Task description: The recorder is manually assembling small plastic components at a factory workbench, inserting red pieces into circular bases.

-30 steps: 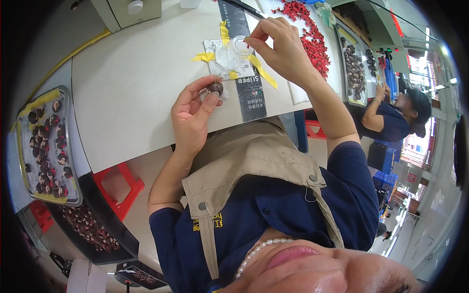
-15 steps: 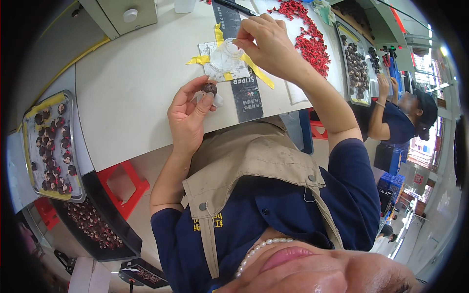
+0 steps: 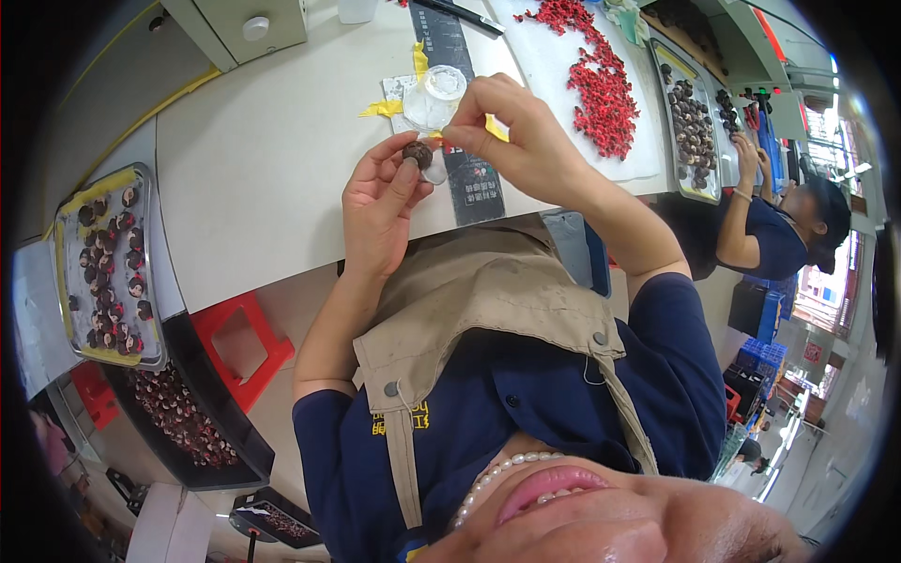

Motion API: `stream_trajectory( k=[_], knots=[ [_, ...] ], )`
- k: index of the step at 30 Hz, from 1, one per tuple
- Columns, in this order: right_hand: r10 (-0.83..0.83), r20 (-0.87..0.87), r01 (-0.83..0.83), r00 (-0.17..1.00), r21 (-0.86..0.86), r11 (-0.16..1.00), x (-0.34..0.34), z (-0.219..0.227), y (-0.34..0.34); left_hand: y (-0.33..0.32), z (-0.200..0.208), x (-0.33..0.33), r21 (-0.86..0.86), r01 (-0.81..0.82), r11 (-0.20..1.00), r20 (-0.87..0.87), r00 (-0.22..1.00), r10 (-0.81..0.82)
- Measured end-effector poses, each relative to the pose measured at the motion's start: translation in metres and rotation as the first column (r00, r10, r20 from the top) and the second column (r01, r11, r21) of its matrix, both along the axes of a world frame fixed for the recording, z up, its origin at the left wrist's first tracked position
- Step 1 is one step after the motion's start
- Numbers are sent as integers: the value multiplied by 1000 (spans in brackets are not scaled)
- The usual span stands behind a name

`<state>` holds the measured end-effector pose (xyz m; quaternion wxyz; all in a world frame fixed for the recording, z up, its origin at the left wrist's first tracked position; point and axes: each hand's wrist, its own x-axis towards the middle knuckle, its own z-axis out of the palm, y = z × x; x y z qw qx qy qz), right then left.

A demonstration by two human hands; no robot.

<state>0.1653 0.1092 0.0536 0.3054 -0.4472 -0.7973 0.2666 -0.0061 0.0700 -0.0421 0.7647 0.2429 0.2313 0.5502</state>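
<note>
In my left hand (image 3: 377,202), between thumb and fingers, is a small round dark-brown doll head (image 3: 417,155) with a white piece at its lower side. My right hand (image 3: 511,136) is just to the right of it, thumb and forefinger pinched together close to the head. Whatever the pinch holds is too small to make out. Beyond both hands, a clear round container (image 3: 434,101) stands on a small plate fixed to the table with yellow tape (image 3: 380,109).
Many small red pieces (image 3: 603,103) lie on a white sheet at the right. A dark printed strip (image 3: 476,192) runs under the right hand. Trays of similar heads stand at far left (image 3: 155,310) and far right (image 3: 692,194). A co-worker (image 3: 760,230) sits at the right.
My right hand has come from the clear container toward me, down to the doll head. My left hand has lifted the head slightly up and right to meet it.
</note>
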Motion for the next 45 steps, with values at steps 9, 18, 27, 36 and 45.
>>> stream_trajectory(
  k=[9,18,27,36,45],
  knots=[
    [34,50,-30,998,-82,996,0,-4,-3,-4,-2,8,107,-70,992,-144,986,86],
    [54,97,-51,994,-29,998,-3,-15,-5,-4,-2,11,80,-102,992,-133,985,112],
    [20,44,-20,999,-7,1000,-8,-27,-18,-7,-1,11,198,-138,970,-266,945,189],
    [-113,-214,163,970,231,959,-14,-50,-35,-11,10,8,-25,36,999,17,999,-36],
    [-163,-91,185,983,372,910,7,-39,-47,-12,14,23,37,353,935,174,919,-354]
  ],
)
